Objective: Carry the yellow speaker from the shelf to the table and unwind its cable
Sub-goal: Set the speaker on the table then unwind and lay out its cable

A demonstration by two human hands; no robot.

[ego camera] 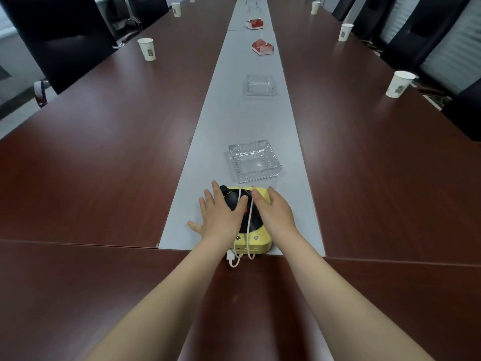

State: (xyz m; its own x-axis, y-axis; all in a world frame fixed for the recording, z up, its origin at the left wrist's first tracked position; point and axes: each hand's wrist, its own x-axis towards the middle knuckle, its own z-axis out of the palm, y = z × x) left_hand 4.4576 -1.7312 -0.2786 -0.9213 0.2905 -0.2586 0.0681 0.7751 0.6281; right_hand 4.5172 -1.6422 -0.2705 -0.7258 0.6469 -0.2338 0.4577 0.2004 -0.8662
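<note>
Long brown conference table point(104, 165) bears the boxy yellow speaker point(256, 239), low centre. Left hand point(223, 216) and right hand point(277, 212) lie spread flat on it, gripping nothing. Carrying looks done; next, free the wrapped white cable point(250, 217).

Head view looks down along the table point(104, 152)

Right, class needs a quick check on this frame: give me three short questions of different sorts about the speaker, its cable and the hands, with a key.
1. True or false: the yellow speaker stands on the table's grey strip.
2. Which lies just beyond the speaker? A) paper cup B) glass ashtray C) red box
3. Fill in: the white cable is still ____ around the speaker.

Key: 1 true. 2 B, the glass ashtray. 3 wound; the left hand and right hand rest open on top.
</note>
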